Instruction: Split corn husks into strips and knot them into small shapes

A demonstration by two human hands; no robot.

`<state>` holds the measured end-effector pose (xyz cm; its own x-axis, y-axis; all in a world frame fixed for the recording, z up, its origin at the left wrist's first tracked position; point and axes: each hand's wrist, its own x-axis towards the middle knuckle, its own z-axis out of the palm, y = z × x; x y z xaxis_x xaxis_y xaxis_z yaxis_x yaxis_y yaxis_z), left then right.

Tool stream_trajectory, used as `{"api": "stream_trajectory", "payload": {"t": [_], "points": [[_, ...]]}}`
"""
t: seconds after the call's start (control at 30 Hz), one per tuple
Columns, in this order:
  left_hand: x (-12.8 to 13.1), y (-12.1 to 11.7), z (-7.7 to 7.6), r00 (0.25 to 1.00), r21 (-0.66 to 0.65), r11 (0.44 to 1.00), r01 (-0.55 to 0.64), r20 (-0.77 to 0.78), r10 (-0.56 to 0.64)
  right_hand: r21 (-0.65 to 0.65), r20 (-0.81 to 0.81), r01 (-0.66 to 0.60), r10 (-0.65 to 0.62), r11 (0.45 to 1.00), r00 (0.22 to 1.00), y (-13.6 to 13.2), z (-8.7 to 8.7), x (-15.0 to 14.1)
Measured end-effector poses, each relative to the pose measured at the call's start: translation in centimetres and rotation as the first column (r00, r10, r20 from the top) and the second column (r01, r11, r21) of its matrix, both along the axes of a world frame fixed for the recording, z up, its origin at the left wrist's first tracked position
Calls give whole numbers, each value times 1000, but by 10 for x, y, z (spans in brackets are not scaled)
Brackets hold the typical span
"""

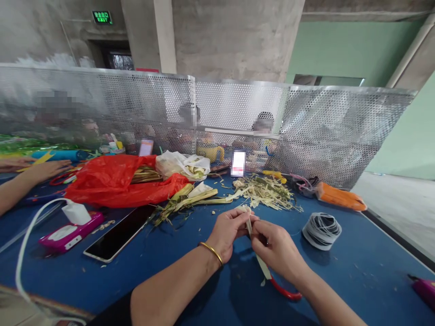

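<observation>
1 flat, pale green plant strip is held above the blue bench, near the middle of its near edge. The left hand pinches its upper end; the right hand grasps it just below, fingers curled. Under the strip's lower end, a curved red handle lies on the bench. Beyond the hands is a loose pile of pale green-brown plant shreds. Toward the bench's right edge stand a coil of grey flat cord and, farther back, an orange soft packet. To the left lie a black-screened phone, a magenta power strip with 1 white plug, and a crumpled red plastic bag. A perforated metal screen runs along the far edge.
</observation>
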<state>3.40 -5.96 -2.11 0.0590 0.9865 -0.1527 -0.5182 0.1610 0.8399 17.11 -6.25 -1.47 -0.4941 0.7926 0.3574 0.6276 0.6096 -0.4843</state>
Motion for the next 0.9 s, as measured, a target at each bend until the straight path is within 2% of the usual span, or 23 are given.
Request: {"api": "stream_trajectory", "payload": {"t": [0.13, 0.2, 0.3, 0.37, 0.43, 0.5, 0.63, 0.73, 0.9], "points": [[-5, 1, 3, 1000, -10, 1000, 2, -13, -2, 7, -10, -14, 14, 1000, 1000, 0, 2, 3], [-8, 3, 5, 1000, -19, 1000, -2, -2, 2, 18, -120, 59, -57, 998, 991, 3, 2, 7], [-12, 4, 8, 1000, -63, 998, 3, 4, -3, -8, -327, 150, -145, 989, 934, 14, 0, 14], [-12, 4, 9, 1000, -80, 997, 24, 5, -23, -112, -365, 61, -98, 992, 926, 21, -3, 16], [-12, 4, 9, 999, -83, 996, 45, 4, -45, -231, -345, -49, -35, 972, 938, 24, -6, 15], [-11, 3, 9, 998, -81, 995, 55, -10, -56, -270, -309, -84, -4, 959, 951, 24, -9, 12], [-10, 3, 7, 994, -31, 997, 67, -86, -70, -211, -236, -9, -42, 977, 971, 20, -10, 10], [-8, 5, 4, 982, 20, 1000, 10, -190, -6, -160, -210, 26, -60, 987, 976, 17, -6, 11], [-7, 9, 0, 923, 128, 991, -41, -374, 87, -133, -155, -124, 103, 983, 983, 11, 2, 11]]}}
